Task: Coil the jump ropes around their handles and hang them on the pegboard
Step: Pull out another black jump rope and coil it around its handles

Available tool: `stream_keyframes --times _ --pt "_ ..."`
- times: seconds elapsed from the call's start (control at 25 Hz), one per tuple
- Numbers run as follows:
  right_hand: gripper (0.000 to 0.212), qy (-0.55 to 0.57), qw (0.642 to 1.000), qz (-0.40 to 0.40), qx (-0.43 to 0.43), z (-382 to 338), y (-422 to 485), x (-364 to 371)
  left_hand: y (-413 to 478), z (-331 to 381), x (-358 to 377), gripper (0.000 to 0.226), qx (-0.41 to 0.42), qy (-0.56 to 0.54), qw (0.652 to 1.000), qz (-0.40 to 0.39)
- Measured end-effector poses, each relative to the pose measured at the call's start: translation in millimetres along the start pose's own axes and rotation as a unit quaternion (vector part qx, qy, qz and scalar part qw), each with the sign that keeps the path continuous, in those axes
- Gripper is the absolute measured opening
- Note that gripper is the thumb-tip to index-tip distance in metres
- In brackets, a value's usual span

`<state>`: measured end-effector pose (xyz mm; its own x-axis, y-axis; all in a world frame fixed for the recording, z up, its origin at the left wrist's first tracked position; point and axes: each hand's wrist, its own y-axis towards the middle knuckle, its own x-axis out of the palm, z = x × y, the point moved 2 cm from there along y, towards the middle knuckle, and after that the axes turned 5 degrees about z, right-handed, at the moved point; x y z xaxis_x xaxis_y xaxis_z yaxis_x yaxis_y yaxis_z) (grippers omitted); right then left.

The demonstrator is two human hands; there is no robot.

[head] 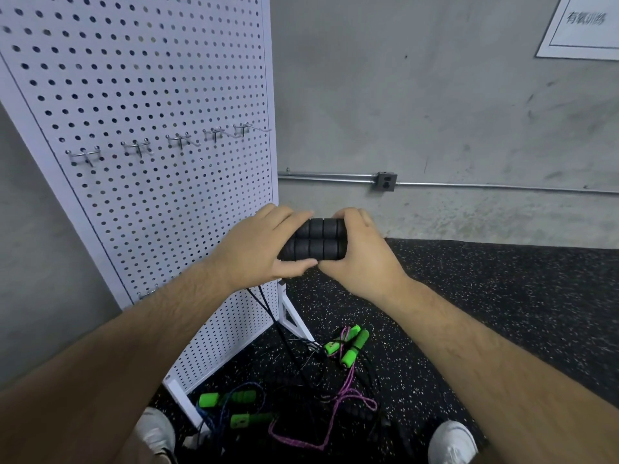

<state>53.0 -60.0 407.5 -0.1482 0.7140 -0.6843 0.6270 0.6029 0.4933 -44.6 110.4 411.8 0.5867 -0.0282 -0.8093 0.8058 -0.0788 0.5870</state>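
Starting nearest me, two white shoes [155, 430] stand on the speckled floor [502, 296]. Between them lie the ropes not yet dealt with: a green-handled rope with a blue cord [227, 398] to the near left, a green-handled rope with a pink cord [355, 344] a little farther and to the right, and black cord tangled among them.

Above that pile, at the middle of my view, I have the black handles [315, 242] laid side by side, level, with their ends roughly flush. The left hand [258, 252] wraps their left end, fingers curled over the top and thumb under. The right hand [365, 252] grips the right end the same way. The black cord [253, 297] drops from under the left hand to the floor, uncoiled, so I judge the winding is only about to begin.

To do it well I would clamp both handles together with one hand so they cannot splay, and take the cord close to the handles with the other. I would lay the turns snug and next to each other, with light tension, so the trailing cord pulls free of the tangle below rather than dragging the others up.

Farther left stands the white pegboard [150, 78] with its row of hooks [181, 141], all bare. Beyond is the concrete wall [435, 112].
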Motion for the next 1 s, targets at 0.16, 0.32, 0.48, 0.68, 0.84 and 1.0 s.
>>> stream_keyframes --times 0.16,0.32,0.48,0.68,0.84,1.0 --pt "0.062 0.037 0.999 0.008 -0.005 -7.2 1.2 0.0 -3.7 0.1 -7.5 0.074 0.021 0.039 0.998 0.043" --pt "0.069 0.085 0.996 0.023 -0.014 -10.9 -0.5 -0.4 -3.1 -0.9 -15.1 0.082 0.034 0.069 0.995 0.071" --pt "0.079 0.311 0.947 0.021 0.081 -3.1 0.9 11.9 -1.8 -5.5 -29.4 0.081 0.006 0.039 0.993 0.109" --pt "0.052 0.243 0.935 -0.233 0.110 -19.0 -4.2 77.6 -2.7 -3.9 -35.2 0.079 -0.048 -0.023 0.994 0.097" --pt "0.045 0.330 0.887 -0.314 0.077 -53.5 -5.3 131.5 -5.8 -10.4 -36.0 0.078 -0.073 -0.053 0.993 0.075" --pt "0.024 0.308 0.897 -0.308 0.082 -46.2 0.7 125.5 -13.4 -27.1 -41.3 0.077 -0.086 -0.052 0.994 0.049"
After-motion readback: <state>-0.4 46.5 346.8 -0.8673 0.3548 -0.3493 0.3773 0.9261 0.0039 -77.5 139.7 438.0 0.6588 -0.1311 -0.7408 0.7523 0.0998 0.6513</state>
